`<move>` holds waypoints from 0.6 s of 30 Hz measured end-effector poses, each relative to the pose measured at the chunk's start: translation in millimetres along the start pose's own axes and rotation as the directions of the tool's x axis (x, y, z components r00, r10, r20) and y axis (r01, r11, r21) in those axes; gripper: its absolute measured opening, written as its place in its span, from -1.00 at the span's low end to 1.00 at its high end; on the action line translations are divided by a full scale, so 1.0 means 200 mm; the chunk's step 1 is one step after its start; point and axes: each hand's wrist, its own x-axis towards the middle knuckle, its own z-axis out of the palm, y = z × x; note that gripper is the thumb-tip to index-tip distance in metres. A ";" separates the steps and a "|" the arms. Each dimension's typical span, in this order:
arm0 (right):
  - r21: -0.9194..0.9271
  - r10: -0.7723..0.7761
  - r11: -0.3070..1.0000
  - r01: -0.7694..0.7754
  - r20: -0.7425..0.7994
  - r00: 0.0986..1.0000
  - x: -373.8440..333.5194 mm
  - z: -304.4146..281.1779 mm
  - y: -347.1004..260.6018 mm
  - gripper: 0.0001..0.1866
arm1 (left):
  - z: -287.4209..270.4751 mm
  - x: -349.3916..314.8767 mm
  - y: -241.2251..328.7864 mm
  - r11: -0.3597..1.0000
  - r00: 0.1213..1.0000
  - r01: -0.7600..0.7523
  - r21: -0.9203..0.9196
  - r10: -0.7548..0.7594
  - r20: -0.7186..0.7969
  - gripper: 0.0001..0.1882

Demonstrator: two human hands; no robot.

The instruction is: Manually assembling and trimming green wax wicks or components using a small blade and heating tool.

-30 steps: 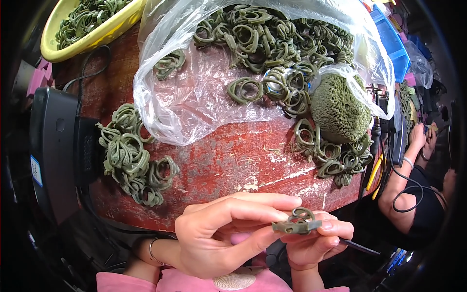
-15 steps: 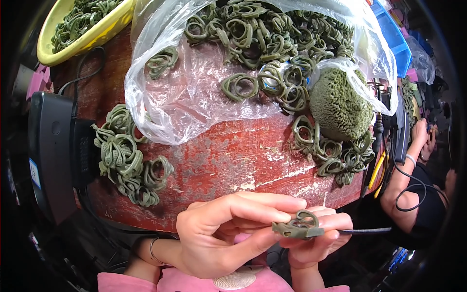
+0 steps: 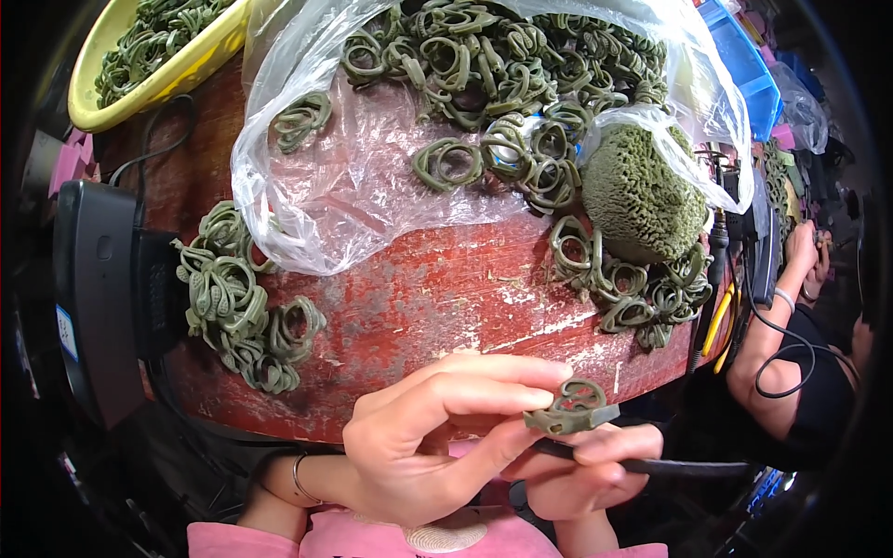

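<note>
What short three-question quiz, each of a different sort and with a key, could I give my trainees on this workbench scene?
1. Multiple choice: what do the fingers of the left hand pinch?
A) a blue bin
B) a green ring-like piece
C) a yellow cable

2. True or false: the yellow basin stands to the left of the clear plastic bag.

3. Fill the gap with a colour: the right hand holds a slim, rod-like ____ tool.

Key: 1: B; 2: true; 3: black.
</note>
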 end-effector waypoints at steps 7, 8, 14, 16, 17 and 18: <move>-0.365 -0.265 0.908 0.205 -0.123 0.956 0.04 0.08 -0.04 -0.74 | -0.01 0.00 -0.01 0.995 0.996 -0.066 0.073 0.071 -0.059 -0.80; -0.361 -0.265 0.910 0.205 -0.123 0.956 0.04 0.09 -0.04 -0.74 | -0.02 0.00 -0.02 0.991 0.990 -0.110 0.078 0.116 -0.078 -0.76; -0.425 -0.182 0.890 0.167 0.006 0.983 0.03 0.03 -0.11 -0.81 | 0.00 0.01 -0.01 0.991 0.988 -0.126 0.044 0.129 -0.079 -0.76; -0.373 -0.166 0.918 0.138 -0.046 0.985 0.02 0.05 -0.08 -0.79 | -0.02 -0.01 -0.02 0.993 0.989 -0.110 0.044 0.113 -0.091 -0.76; -0.322 -0.151 0.940 0.113 -0.098 0.984 0.01 0.05 -0.07 -0.77 | -0.02 -0.01 -0.03 0.994 0.990 -0.097 0.040 0.101 -0.101 -0.76; -0.325 -0.153 0.939 0.113 -0.099 0.983 0.02 0.06 -0.06 -0.77 | -0.02 -0.01 -0.02 0.995 0.990 -0.098 0.037 0.101 -0.099 -0.76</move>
